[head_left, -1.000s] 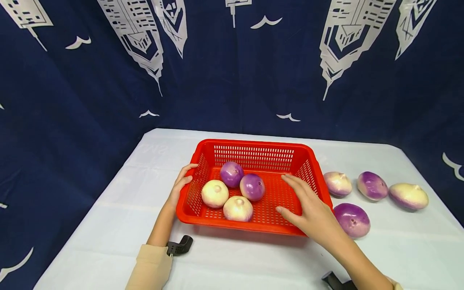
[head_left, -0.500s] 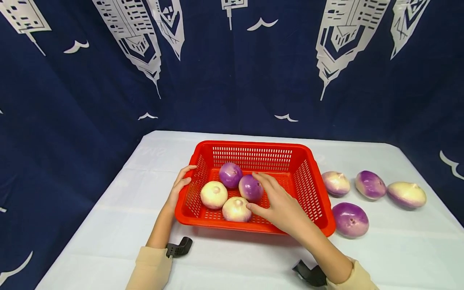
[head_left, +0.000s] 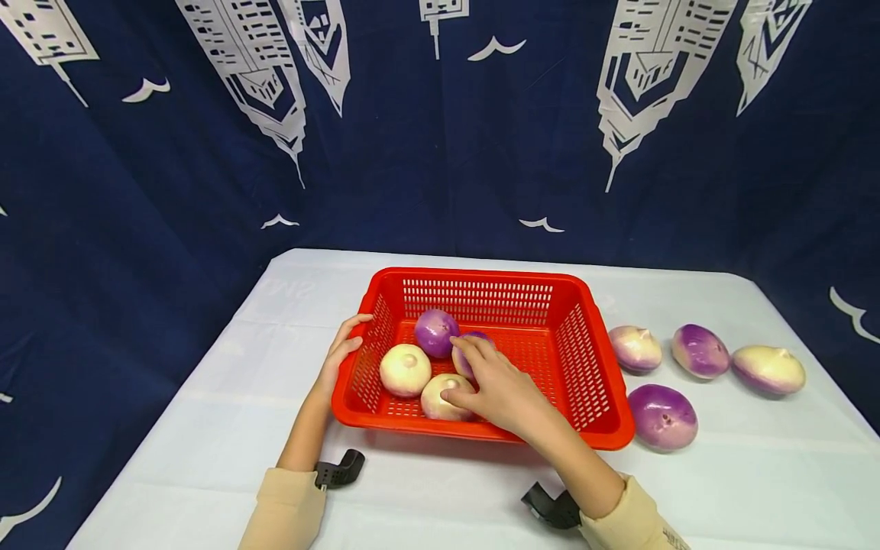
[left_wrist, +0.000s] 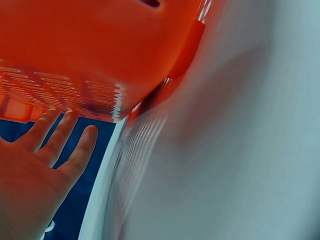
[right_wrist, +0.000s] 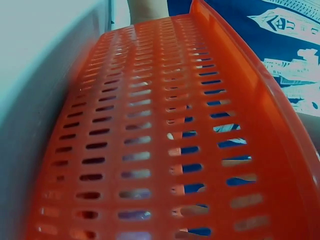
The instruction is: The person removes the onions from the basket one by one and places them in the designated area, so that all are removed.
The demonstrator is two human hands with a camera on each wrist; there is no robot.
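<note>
A red slotted basket stands on the table with several glossy, onion-like bulbs in its left half. My left hand touches the basket's left side; the left wrist view shows its fingers straight against the slotted wall. Inside the basket my right hand reaches over the front right bulbs. Its fingers cover much of a purple bulb, and its thumb lies over a cream bulb. Behind them is another purple bulb, with a cream bulb to its left. The basket wall mostly hides the right hand's work in the right wrist view.
Right of the basket lie a cream-pink bulb, a purple-white bulb, a cream-purple bulb and a large purple bulb. A white cloth covers the table. A dark blue printed curtain hangs behind.
My right hand has moved left from the basket's right side to over the front bulbs, partly covering a purple and a cream one. My left hand has stayed at the basket's left side.
</note>
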